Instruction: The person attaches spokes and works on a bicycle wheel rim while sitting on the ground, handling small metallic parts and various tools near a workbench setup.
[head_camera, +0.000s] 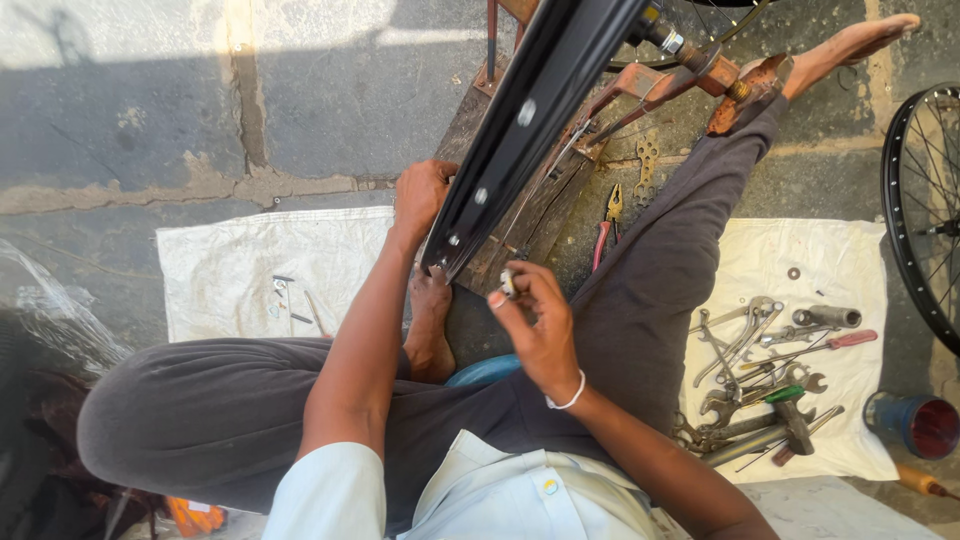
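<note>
A black bicycle wheel rim (530, 120) with spoke holes stands tilted in a rusty truing stand (690, 80) between my legs. My left hand (420, 195) grips the rim's near edge from the left side. Just below the rim's lower end, my right hand (535, 320) pinches a small metal part (508, 283) between thumb and fingers. A white band sits on my right wrist. My bare right foot (855, 42) rests by the stand.
On the right, a white cloth (780, 260) carries several wrenches, a hammer and screwdrivers (760, 380). Red-handled pliers (607, 225) lie on the ground. Another wheel (925, 210) stands at the right edge, a blue can (915, 422) below it. A left cloth (260, 270) holds small parts.
</note>
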